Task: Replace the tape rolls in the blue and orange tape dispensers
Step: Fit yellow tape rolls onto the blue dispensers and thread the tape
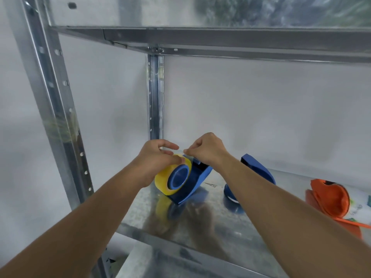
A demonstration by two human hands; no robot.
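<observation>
A blue tape dispenser half (197, 182) stands on the metal shelf (200, 233) with a yellowish tape roll (165, 180) on its blue hub. My left hand (155, 160) rests on top of the roll and pinches the clear tape strip (176, 151). My right hand (204, 150) pinches the other end of that strip just above the dispenser's front. To the right lies a second blue dispenser piece (256, 171). An orange dispenser (331, 197) lies on its side at the far right.
The shelf above (220, 40) hangs close over the work area. Steel uprights stand at the left (54, 101) and back (155, 97). A white wall closes the back. Printed white packaging (359, 207) lies under the orange dispenser.
</observation>
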